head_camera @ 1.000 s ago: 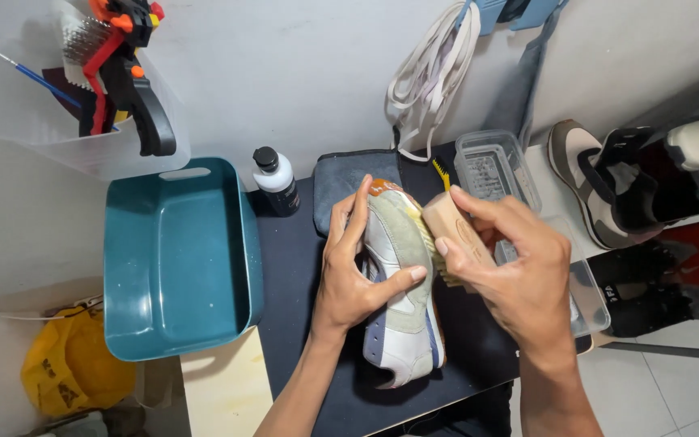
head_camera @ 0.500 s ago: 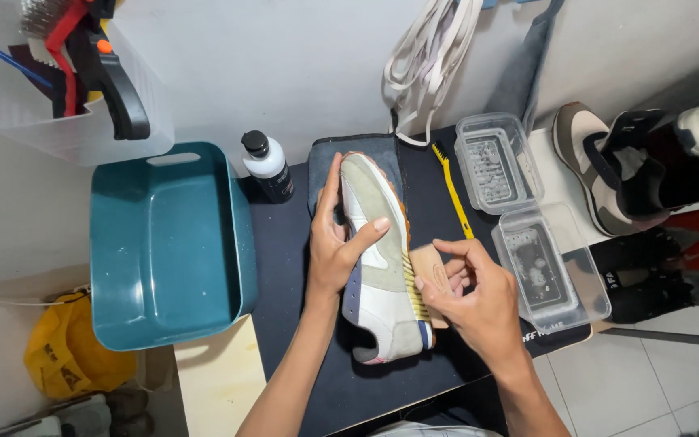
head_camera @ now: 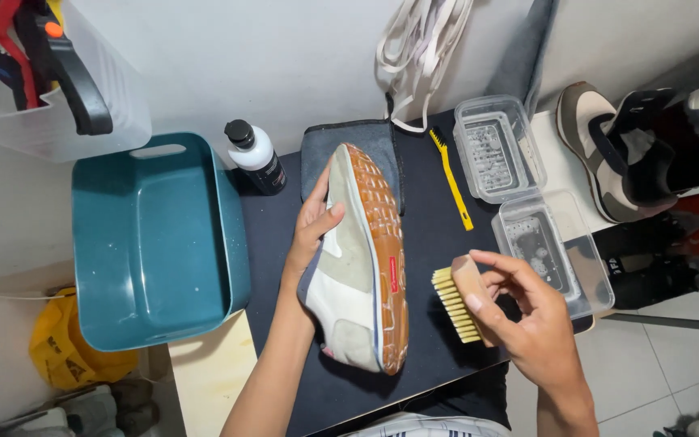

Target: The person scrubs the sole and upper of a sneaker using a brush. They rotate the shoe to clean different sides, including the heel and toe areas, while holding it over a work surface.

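Note:
My left hand [head_camera: 311,235] grips a pale grey sneaker [head_camera: 357,267] by its side, tilted on edge over the black table [head_camera: 430,235], so its orange-brown sole faces right. My right hand [head_camera: 523,324] holds a wooden brush [head_camera: 457,298] with pale bristles pointing left. The brush is a short gap to the right of the sole and does not touch it.
A teal tub [head_camera: 151,243] sits left of the table, with a black-and-white bottle [head_camera: 255,156] and a dark folded cloth [head_camera: 349,146] behind the shoe. A yellow thin brush [head_camera: 451,180], two clear plastic boxes [head_camera: 519,202], white laces [head_camera: 418,48] and more shoes [head_camera: 616,154] lie to the right.
The sneaker has been rolled from upper-facing-up onto its side, sole now showing. My right hand has pulled the brush away from the shoe, down and to the right.

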